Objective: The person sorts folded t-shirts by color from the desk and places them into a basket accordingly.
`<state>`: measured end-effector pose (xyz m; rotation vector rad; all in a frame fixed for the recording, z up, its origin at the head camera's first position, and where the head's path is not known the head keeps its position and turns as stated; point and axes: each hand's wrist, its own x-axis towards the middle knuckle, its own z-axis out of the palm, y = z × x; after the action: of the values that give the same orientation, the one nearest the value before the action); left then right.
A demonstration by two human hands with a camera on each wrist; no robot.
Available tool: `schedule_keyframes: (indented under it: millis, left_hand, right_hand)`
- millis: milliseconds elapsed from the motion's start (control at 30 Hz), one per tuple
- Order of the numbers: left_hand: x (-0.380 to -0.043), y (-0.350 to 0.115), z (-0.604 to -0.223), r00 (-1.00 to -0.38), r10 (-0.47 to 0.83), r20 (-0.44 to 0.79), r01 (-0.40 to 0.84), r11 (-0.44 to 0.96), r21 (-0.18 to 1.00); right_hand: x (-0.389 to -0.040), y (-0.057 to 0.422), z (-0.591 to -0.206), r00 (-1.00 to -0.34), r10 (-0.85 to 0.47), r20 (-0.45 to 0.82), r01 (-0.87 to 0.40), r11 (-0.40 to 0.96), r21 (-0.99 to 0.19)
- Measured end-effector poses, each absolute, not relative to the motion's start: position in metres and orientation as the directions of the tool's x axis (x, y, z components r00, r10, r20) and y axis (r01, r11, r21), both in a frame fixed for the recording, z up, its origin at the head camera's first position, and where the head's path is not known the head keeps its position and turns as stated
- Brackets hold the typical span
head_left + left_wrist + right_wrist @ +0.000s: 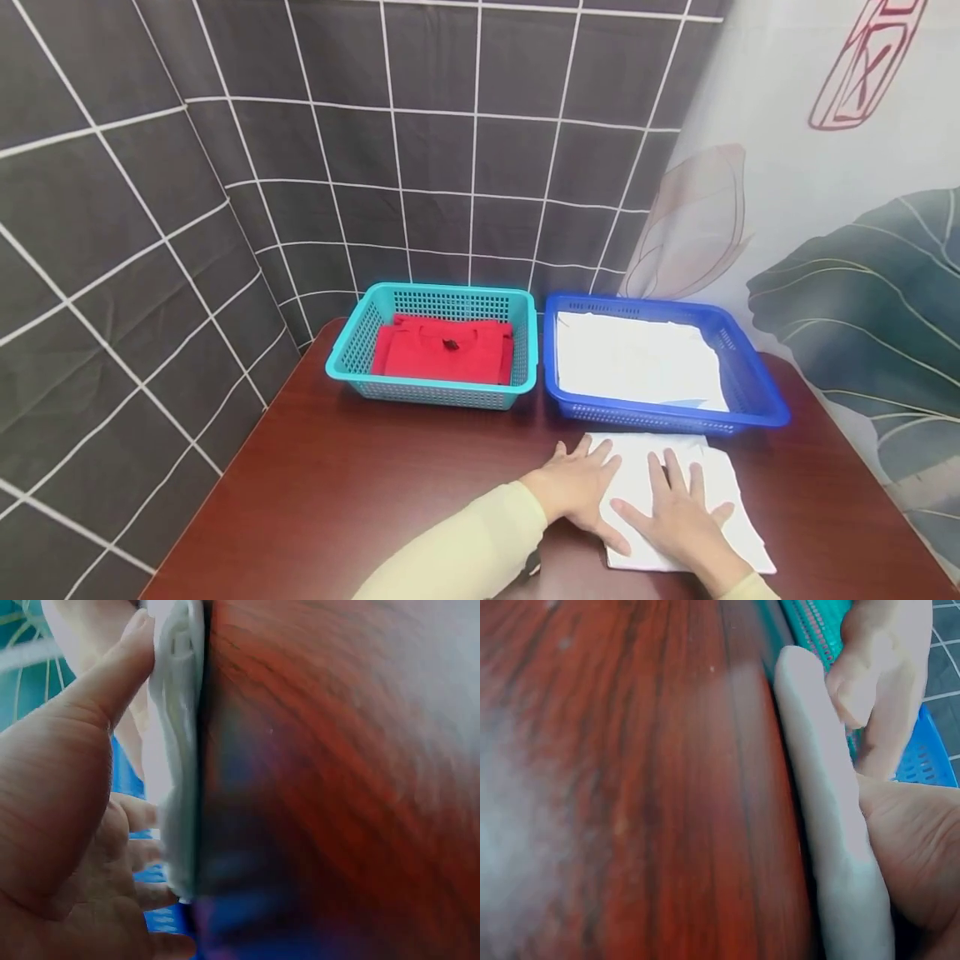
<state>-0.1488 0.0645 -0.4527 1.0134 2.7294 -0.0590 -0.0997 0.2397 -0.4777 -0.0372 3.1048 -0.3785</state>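
Note:
A folded white garment (716, 483) lies flat at the front right of the table, in front of the blue basket. My left hand (577, 487) rests along its left edge with fingers spread. On top of the garment, my right hand (678, 512) presses down with its fingers straight and apart. In the left wrist view, the layered edge of the white garment (176, 750) shows beside the thumb. The right wrist view shows a smooth, rounded fold of the garment (829, 817) on the wood, with the right hand (919, 847) against its upper side.
A turquoise basket (435, 392) at the back holds folded red garments (442, 358). Right of it, a blue basket (645, 412) holds folded white cloth (637, 354). The brown table (360, 483) extends left of the hands. Dark gridded cloth (435, 150) hangs behind.

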Motion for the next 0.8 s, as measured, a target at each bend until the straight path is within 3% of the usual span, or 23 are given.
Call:
schedule_keyframes:
  millis: [167,433,800]
  left_hand:
    - [-0.153,0.066,-0.454,-0.752,0.614,-0.241,0.612,0.786,0.095]
    - [-0.146,0.053,-0.452,-0.766,0.587,-0.264,0.598,0.801,0.045]
    - [-0.141,-0.007,-0.450,-0.801,0.537,-0.262,0.540,0.839,0.070]
  right_hand:
    - [-0.101,0.238,-0.476,-1.000,-0.018,-0.019,-0.012,0.968,-0.251]
    - [-0.100,0.221,-0.475,-0.998,-0.021,-0.064,-0.004,0.969,-0.249]
    - [-0.104,0.160,-0.479,-0.997,-0.081,0.001,-0.080,0.979,-0.190]
